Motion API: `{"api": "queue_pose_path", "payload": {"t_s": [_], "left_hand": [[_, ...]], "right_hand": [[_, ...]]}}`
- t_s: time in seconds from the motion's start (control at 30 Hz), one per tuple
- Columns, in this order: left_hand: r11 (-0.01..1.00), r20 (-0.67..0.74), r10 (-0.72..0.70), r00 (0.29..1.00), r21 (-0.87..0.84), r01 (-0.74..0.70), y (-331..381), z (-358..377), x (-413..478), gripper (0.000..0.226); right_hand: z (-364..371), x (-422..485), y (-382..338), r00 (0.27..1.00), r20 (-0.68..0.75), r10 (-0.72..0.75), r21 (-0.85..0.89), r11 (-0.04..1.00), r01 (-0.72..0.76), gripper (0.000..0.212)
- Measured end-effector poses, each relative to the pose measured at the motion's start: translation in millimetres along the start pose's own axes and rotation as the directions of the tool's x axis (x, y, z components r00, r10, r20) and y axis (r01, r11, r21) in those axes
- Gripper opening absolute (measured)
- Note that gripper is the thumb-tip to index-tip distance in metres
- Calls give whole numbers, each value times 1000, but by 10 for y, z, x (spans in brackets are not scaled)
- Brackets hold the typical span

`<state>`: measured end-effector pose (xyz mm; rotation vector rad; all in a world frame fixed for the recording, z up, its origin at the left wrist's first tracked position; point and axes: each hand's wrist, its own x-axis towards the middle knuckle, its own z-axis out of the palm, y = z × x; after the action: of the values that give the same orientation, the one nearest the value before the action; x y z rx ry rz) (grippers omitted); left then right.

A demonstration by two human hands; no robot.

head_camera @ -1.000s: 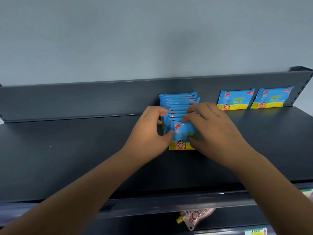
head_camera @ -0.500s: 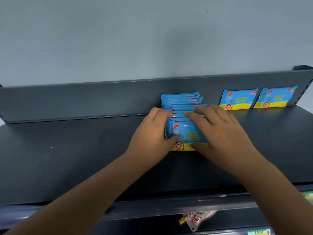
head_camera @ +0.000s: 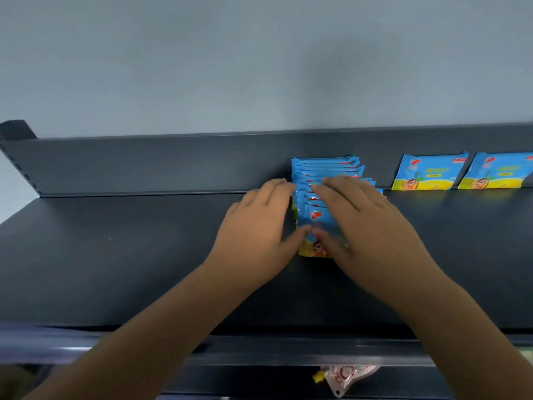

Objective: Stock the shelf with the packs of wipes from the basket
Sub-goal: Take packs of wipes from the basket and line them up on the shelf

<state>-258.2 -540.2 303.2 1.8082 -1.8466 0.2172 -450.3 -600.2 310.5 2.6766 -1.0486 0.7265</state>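
Both thumbs have met on the front pack of wipes [head_camera: 315, 215].
Left grip [head_camera: 256, 226] flanks the blue, red-logoed row [head_camera: 326, 168]; right grip [head_camera: 370, 226] lies across it; fingers straight, pressing.

The shelf [head_camera: 144, 255] looks like matt dark painted metal — smooth; the packs of wipes [head_camera: 323, 180] standing on it are glossy plastic film; wall [head_camera: 259, 67] behind it matt.

I see dark grey metal shelf [head_camera: 115, 269]: flat deck, raised back panel [head_camera: 144, 166] along far edge. Row of blue wipe packs [head_camera: 326, 168] stands on edge on deck, running from back panel toward front lip. Right of row, apart from it: first single pack [head_camera: 429, 173], then second single pack [head_camera: 496, 174], both leaning on back panel, side by side. Left of row, well apart: I note small white speck [head_camera: 110, 239] on deck.
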Motion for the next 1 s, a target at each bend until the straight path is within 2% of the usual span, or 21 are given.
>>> {"api": "queue_pose_path", "payload": {"t_s": [0.13,0.23,0.3,0.4,0.5,0.67,0.83,0.93,1.0], "left_hand": [[942,-80,-187,979,268,202,-256,-284,-228,75],[870,-184,-326,927,326,370,-568,-534,-603,71],[804,-278,-423,862,323,499,-751,-705,-988,68],[673,-370,-567,736,307,673,-953,-912,-1692,66],[506,-419,-688,592,308,806,-1131,-1091,-2437,65],[294,-415,-831,371,239,925,-1490,-1330,-3768,67],[98,-337,-934,117,74,992,-1933,-1344,-5041,63],[-18,-213,-977,-16,6,1000,-2278,-1190,-5789,57],[-100,-115,-988,-98,13,995,-2476,-1061,-6222,59]], "right_hand": [[49,254,-473,998,-21,-63,131,989,66,61],[173,420,-1002,993,-35,-114,194,974,119,61],[289,476,-1425,985,-31,-169,266,949,171,62],[484,482,-2119,954,-25,-298,379,880,285,61],[665,377,-2832,894,-12,-448,467,788,401,59],[1004,-100,-4068,769,37,-638,565,648,511,58],[1651,-791,-5153,592,140,-794,620,536,572,53],[2143,-1166,-5670,511,243,-825,622,537,570,53],[2465,-1377,-5935,484,333,-809,617,575,537,56]]}}
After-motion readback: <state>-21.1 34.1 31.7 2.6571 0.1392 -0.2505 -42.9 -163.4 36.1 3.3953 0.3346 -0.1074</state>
